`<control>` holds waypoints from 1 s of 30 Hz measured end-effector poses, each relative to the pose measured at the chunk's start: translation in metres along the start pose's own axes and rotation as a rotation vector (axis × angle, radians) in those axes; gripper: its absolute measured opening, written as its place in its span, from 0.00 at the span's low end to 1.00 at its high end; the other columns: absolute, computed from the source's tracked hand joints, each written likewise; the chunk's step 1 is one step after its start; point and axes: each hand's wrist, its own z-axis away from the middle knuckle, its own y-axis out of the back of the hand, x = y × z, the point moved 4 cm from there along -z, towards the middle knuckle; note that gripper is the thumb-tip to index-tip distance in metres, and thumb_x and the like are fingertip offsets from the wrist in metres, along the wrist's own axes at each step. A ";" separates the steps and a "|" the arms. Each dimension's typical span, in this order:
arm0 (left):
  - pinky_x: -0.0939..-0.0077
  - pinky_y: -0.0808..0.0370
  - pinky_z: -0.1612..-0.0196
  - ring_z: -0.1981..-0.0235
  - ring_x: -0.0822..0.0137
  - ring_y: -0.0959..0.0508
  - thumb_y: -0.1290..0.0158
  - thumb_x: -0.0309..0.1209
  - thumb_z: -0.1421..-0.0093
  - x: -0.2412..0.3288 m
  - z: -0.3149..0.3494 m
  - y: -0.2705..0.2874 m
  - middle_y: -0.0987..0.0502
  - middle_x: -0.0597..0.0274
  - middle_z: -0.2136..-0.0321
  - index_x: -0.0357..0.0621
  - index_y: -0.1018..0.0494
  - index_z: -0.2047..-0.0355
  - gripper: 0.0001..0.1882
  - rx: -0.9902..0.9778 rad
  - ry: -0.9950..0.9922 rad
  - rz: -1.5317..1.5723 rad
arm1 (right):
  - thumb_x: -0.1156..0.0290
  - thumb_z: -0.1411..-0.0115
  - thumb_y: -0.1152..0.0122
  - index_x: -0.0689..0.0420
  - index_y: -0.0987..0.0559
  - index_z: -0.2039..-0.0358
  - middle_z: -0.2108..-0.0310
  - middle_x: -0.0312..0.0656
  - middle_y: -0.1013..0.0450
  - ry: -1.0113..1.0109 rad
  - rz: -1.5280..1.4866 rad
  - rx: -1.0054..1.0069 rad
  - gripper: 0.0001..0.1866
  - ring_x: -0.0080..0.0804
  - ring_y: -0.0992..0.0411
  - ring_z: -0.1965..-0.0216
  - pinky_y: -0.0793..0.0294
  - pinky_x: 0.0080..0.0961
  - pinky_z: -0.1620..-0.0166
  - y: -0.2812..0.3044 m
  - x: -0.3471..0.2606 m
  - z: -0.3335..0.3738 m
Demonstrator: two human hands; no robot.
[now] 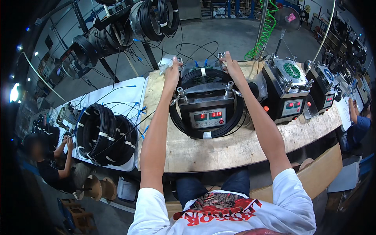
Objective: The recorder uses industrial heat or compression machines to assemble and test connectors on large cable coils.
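A polishing machine [206,117] with a red-digit display stands on the wooden bench in front of me. A coil of black cable [207,134], bound with white bands, hangs around the machine's body and over its top. My left hand [172,74] is closed at the metal clamp knob on the far left corner of the machine. My right hand [232,67] grips the clamp knob [221,55] at the far right corner. Two near clamp knobs [181,92] stand free of my hands. Green connectors [203,78] show partly through the top plate, behind the coil.
Two similar machines [288,88] stand farther right on the wooden bench [196,158]. Bundled black cable coils [103,133] lie on the white table at left, where another person [53,164] works. Cable reels [113,35] hang beyond. A second person [356,125] sits at far right.
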 end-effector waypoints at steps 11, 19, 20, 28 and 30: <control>0.66 0.36 0.41 0.50 0.54 0.26 0.67 0.64 0.32 -0.010 -0.010 -0.003 0.22 0.39 0.56 0.33 0.21 0.57 0.43 -0.045 0.037 0.060 | 0.37 0.31 0.66 0.63 0.19 0.56 0.69 0.50 0.25 0.035 0.091 -0.012 0.40 0.39 0.28 0.65 0.30 0.32 0.55 0.001 0.003 -0.003; 0.66 0.33 0.50 0.63 0.59 0.27 0.67 0.65 0.32 -0.001 -0.002 0.001 0.26 0.52 0.73 0.33 0.21 0.58 0.43 0.019 -0.058 0.013 | 0.37 0.31 0.66 0.66 0.20 0.53 0.72 0.50 0.26 0.041 0.059 -0.020 0.42 0.38 0.28 0.66 0.31 0.32 0.55 -0.003 0.006 -0.006; 0.66 0.33 0.52 0.65 0.60 0.29 0.67 0.65 0.33 0.001 0.000 -0.001 0.28 0.54 0.75 0.33 0.21 0.58 0.43 0.006 -0.034 0.006 | 0.37 0.31 0.66 0.66 0.20 0.53 0.71 0.50 0.26 0.032 0.029 -0.028 0.42 0.38 0.28 0.65 0.31 0.31 0.55 -0.001 0.009 -0.008; 0.68 0.33 0.52 0.65 0.61 0.29 0.64 0.64 0.32 0.002 -0.002 -0.002 0.28 0.55 0.75 0.33 0.21 0.60 0.41 0.033 -0.063 0.035 | 0.37 0.31 0.66 0.64 0.20 0.50 0.74 0.45 0.29 0.075 0.079 -0.015 0.41 0.35 0.31 0.69 0.32 0.30 0.59 -0.001 0.005 -0.005; 0.69 0.33 0.52 0.65 0.61 0.29 0.64 0.63 0.32 0.006 0.000 -0.005 0.28 0.55 0.75 0.33 0.21 0.60 0.40 0.034 -0.078 0.032 | 0.36 0.31 0.66 0.63 0.21 0.47 0.76 0.39 0.32 0.082 0.097 -0.008 0.42 0.31 0.35 0.74 0.33 0.29 0.64 0.003 0.006 -0.007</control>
